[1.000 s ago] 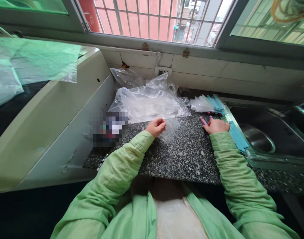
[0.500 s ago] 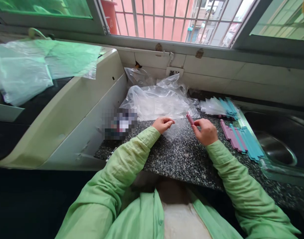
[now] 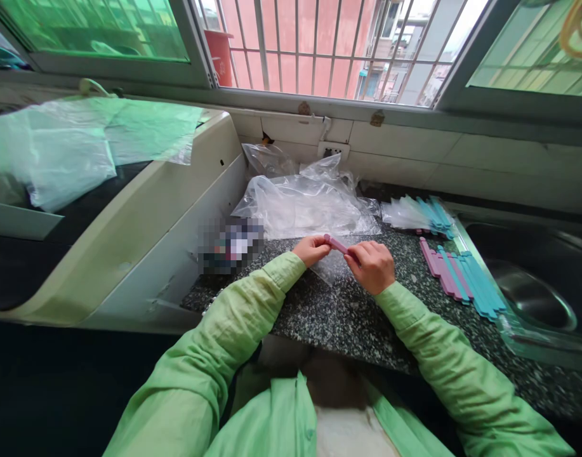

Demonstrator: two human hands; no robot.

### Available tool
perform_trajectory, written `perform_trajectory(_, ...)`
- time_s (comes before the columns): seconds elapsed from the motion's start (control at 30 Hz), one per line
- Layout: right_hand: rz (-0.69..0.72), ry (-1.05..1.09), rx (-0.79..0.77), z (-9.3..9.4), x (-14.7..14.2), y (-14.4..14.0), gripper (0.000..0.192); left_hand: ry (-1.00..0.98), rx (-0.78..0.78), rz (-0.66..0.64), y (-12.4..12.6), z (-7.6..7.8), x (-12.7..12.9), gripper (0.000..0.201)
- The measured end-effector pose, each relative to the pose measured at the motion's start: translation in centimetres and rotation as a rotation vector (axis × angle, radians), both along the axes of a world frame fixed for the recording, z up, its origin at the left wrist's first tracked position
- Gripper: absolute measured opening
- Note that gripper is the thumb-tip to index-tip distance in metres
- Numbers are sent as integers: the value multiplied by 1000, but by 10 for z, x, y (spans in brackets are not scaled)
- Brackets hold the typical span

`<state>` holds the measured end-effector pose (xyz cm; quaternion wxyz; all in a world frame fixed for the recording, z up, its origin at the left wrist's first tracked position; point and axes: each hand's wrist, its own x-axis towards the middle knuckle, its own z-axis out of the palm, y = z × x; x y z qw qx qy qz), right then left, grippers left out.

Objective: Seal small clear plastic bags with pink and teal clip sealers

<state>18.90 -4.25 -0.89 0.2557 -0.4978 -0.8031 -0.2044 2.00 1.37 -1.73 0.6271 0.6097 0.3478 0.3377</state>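
Observation:
A short pink plastic strip (image 3: 337, 244), which looks like a bag clip, spans the gap between my hands above the counter. My right hand (image 3: 372, 265) pinches its right end between thumb and fingers. My left hand (image 3: 312, 250) is closed at the strip's left end, its fingertips against it. Thin clear plastic film (image 3: 327, 271) shows just below my hands; whether my left fingers also grip it, I cannot tell. To the right, a row of pink strips (image 3: 443, 271) and teal strips (image 3: 478, 282) lies side by side on the speckled counter (image 3: 348, 320).
Crumpled clear plastic bags (image 3: 310, 206) lie behind my hands. More teal strips with clear bags (image 3: 409, 214) sit at the back right beside the sink (image 3: 529, 298). A blurred-out object (image 3: 231, 244) stands left, against a cream-coloured appliance (image 3: 176, 209).
My right hand has moved left, bringing the pink strip from nearly upright to a flatter slant against my left fingertips. The view has tilted up slightly.

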Motion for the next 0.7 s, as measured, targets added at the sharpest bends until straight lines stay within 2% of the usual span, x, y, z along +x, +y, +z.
perform_trajectory(0.17,11,-14,30,-3,-1,1,20,-17,14,-53,0,2,-1,20)
perform_trajectory(0.3,19,-27,55,-4,-1,2,19,-46,36,-72,0,2,-1,34)
perform_trajectory(0.47,22,-55,46,-4,-3,2,20,10,33,8,0,2,0,54)
perform_trajectory(0.7,40,-53,41,-3,-6,0,19,42,49,80,0,-2,2,58)
